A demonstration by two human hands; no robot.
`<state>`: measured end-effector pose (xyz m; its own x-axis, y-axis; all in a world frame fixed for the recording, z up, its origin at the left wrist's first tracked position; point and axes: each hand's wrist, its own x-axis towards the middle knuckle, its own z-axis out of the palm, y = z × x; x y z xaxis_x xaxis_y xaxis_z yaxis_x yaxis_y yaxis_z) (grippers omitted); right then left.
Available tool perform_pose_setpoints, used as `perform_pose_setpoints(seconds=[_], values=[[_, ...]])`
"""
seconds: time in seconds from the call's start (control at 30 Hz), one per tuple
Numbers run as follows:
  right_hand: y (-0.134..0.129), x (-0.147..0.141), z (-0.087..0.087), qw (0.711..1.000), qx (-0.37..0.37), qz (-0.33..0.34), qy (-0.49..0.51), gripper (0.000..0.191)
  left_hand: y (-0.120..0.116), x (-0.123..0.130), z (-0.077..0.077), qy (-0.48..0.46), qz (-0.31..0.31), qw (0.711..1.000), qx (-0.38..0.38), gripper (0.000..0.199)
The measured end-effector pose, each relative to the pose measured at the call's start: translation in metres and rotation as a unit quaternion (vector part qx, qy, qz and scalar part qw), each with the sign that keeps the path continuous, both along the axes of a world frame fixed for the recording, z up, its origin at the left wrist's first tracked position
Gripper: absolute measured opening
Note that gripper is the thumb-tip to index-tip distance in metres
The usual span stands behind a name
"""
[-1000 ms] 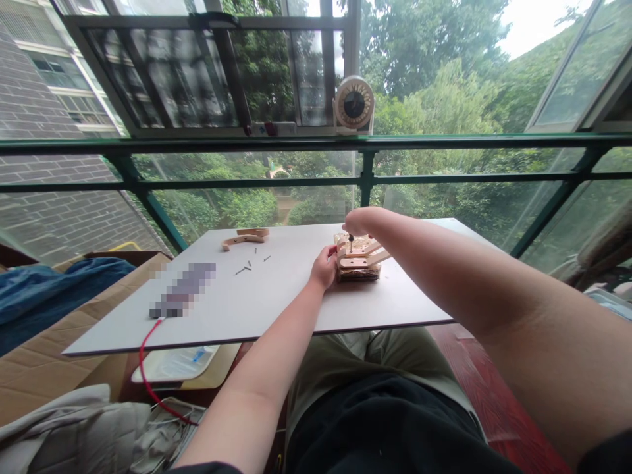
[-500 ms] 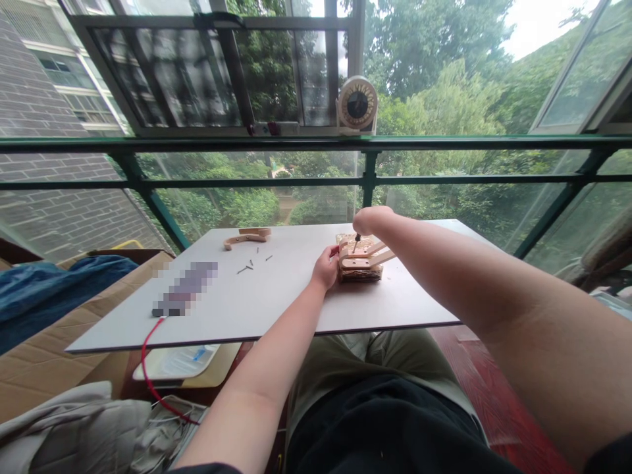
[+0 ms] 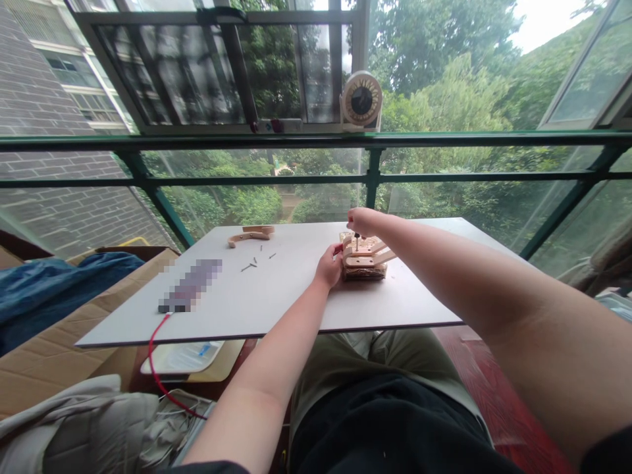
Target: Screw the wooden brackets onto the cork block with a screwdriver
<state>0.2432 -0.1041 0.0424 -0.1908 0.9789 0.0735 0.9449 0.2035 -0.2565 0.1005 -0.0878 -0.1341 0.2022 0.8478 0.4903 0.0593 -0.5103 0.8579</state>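
Observation:
A light wooden assembly (image 3: pixel 360 261) with angled arms rests on a woven block (image 3: pixel 365 272) at the middle right of the white table. My left hand (image 3: pixel 328 266) grips the assembly's left side, its fingertips partly hidden. Above the piece, my right hand (image 3: pixel 361 222) is closed round the handle of a screwdriver (image 3: pixel 357 241), whose shaft points down onto the wood. Several screws (image 3: pixel 253 263) lie loose to the left. Farther back, curved wooden parts (image 3: pixel 251 236) sit near the table's rear edge.
A blurred flat device (image 3: pixel 192 284) with a red cable (image 3: pixel 152 359) lies on the table's left. A round fan (image 3: pixel 362 100) stands on the ledge behind the green railing (image 3: pixel 306 140). A cardboard box (image 3: pixel 64 316) is at the left, a tray (image 3: pixel 197 361) below the table.
My right hand has turned on the screwdriver, its fingers now lower round the handle. The whole view has shifted slightly; my left hand keeps its hold.

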Motion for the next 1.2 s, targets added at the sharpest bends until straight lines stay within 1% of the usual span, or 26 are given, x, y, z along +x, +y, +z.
perform_pose_setpoints(seconds=[0.07,0.13,0.33,0.5,0.63,0.83,1.0,1.2], values=[[-0.004,-0.003,-0.003,0.999,-0.037,0.006,0.038,0.03,-0.001,0.0,0.0,0.002,-0.001,1.0,0.0,0.034],[-0.006,-0.004,-0.007,0.996,-0.052,0.006,0.078,0.034,-0.001,-0.001,0.001,0.005,0.0,1.0,0.001,0.034],[-0.002,0.006,-0.018,0.979,-0.037,-0.042,0.194,0.036,-0.002,0.0,0.001,0.003,0.0,1.0,0.003,0.033],[0.0,0.01,-0.023,0.966,-0.045,-0.065,0.245,0.037,0.0,0.001,-0.001,0.0,0.001,1.0,-0.002,0.034],[-0.006,0.009,-0.021,0.967,-0.051,-0.071,0.24,0.036,0.0,0.001,-0.001,0.0,0.001,1.0,-0.003,0.032],[-0.016,0.005,-0.011,0.978,-0.066,-0.056,0.191,0.033,-0.002,0.0,0.0,0.001,0.007,1.0,-0.01,0.033],[-0.013,0.003,-0.01,0.984,-0.062,-0.049,0.157,0.032,-0.003,0.0,0.002,-0.001,0.004,1.0,-0.017,0.036],[-0.01,0.01,-0.01,0.992,-0.032,-0.078,0.091,0.033,-0.008,0.001,0.005,-0.009,-0.002,1.0,-0.021,0.034]])
